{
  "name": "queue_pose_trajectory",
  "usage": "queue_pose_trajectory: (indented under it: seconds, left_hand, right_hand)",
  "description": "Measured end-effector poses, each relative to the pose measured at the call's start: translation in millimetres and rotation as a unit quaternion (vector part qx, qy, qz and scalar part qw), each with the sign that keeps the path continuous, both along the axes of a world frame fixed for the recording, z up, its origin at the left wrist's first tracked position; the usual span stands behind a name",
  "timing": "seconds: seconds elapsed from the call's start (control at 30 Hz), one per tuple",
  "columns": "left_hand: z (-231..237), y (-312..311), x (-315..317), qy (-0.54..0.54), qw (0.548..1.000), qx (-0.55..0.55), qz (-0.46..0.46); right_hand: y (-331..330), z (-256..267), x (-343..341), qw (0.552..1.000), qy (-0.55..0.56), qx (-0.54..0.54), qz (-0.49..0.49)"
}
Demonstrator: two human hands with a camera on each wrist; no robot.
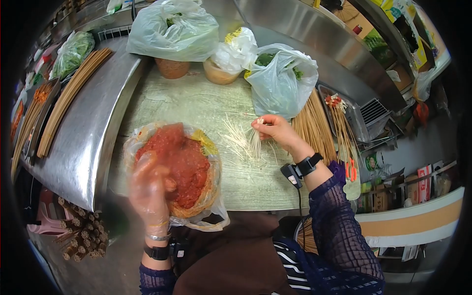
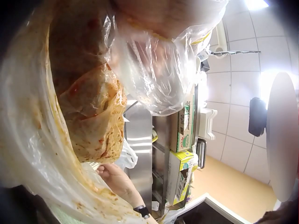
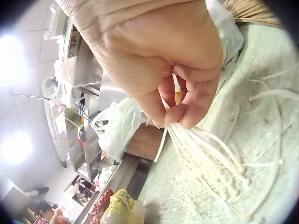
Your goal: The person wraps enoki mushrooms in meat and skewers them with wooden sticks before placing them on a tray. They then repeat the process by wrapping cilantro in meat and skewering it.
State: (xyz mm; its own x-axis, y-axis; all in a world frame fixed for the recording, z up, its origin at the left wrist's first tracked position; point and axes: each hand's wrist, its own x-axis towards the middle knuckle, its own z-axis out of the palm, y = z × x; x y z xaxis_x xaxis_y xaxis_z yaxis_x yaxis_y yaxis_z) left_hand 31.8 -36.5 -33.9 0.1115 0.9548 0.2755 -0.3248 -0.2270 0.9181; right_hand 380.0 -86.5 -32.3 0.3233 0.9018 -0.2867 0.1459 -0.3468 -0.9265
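Two hands in view, well apart, both over the pale green desk (image 1: 196, 105).

Right arm: forearm enters from the lower right of the head view and slants up and to the left, a black wrist strap (image 1: 309, 164) above the dark blue sleeve (image 1: 339, 216). Right hand (image 1: 278, 130) extends from it toward the middle of the desk. Thumb and fingers meet in a pinch on one end of a bundle of thin white mushrooms (image 1: 254, 142); the right-wrist view shows the fingertips bent down onto the stems.

Bundle: located just below the right fingertips, low over the desk. Long axis runs nearly top to bottom in the head view, free ends toward the person. In the right-wrist view the stems fan downward and to the right, small rounded caps at the free ends. Loose mushrooms (image 1: 234, 136) lie just to the left, mostly slanting from upper left to lower right.

Left arm: forearm rises almost straight up from the bottom edge of the head view. Left hand (image 1: 151, 182), under clear plastic and blurred, is at the near left side of the red mixture (image 1: 196, 160) in an open plastic bag (image 1: 220, 220). Whether its fingers grip any of the mixture cannot be told.
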Motion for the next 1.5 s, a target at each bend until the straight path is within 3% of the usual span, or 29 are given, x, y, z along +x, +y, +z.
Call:
queue_pose_trajectory:
  seconds: [0.2, 0.3, 0.4, 0.6, 0.63, 0.7, 0.8, 0.93, 1.0, 1.17, 1.27, 1.37, 1.5]
  left_hand:
    - [0.0, 0.4, -1.5, 0.02, 1.0, -0.005, -0.008]
    - [-0.6, 1.0, 1.9, 0.02, 0.999, 0.012, 0.022]
    - [1.0, 0.5, -1.9, 0.008, 1.0, 0.0, -0.015]
    - [5.5, -1.3, 3.3, 0.005, 1.0, 0.02, -0.002]
    - [7.7, 0.7, 0.7, 0.095, 0.99, 0.108, 0.008]
    - [14.6, 6.3, -8.7, 0.271, 0.922, 0.276, 0.028]
    - [40.9, -6.5, 2.2, 0.262, 0.946, 0.185, -0.057]
    - [57.4, -14.1, 26.6, 0.231, 0.939, 0.2, -0.156]
    - [67.3, -25.4, 37.2, 0.236, 0.942, 0.13, -0.2]
    - [70.5, -34.7, 42.6, 0.311, 0.917, 0.165, -0.189]
    - [63.3, -36.2, 39.8, 0.239, 0.947, 0.112, -0.181]
    - [59.9, -36.5, 32.4, 0.044, 0.945, -0.158, -0.284]
    - [55.0, -31.4, 27.5, -0.031, 0.931, -0.199, -0.306]
  right_hand:
    - [-11.0, 25.9, 7.0, 1.0, 0.026, 0.012, 0.008]
    - [-12.1, 26.6, 9.4, 0.998, -0.056, 0.018, 0.02]
    - [-17.3, 40.1, 2.2, 0.999, -0.03, 0.036, 0.014]
    - [-24.9, 69.3, -12.8, 0.996, 0.001, 0.064, 0.059]
    - [-26.1, 75.0, -17.2, 0.994, -0.008, 0.071, 0.08]
    - [-28.2, 85.5, -28.1, 0.989, -0.023, 0.084, 0.122]
    - [-29.8, 104.2, -51.9, 0.973, -0.06, 0.109, 0.194]
    - [-28.6, 120.7, -83.8, 0.944, -0.119, 0.151, 0.268]
    - [-28.8, 126.7, -99.1, 0.93, -0.15, 0.167, 0.292]
    - [-32.7, 126.2, -120.4, 0.916, -0.177, 0.209, 0.293]
    - [-33.4, 113.8, -123.3, 0.883, -0.224, 0.326, 0.254]
    - [-36.9, 100.7, -128.9, 0.9, -0.189, 0.33, 0.213]
    - [-34.9, 89.5, -135.5, 0.887, -0.223, 0.355, 0.194]
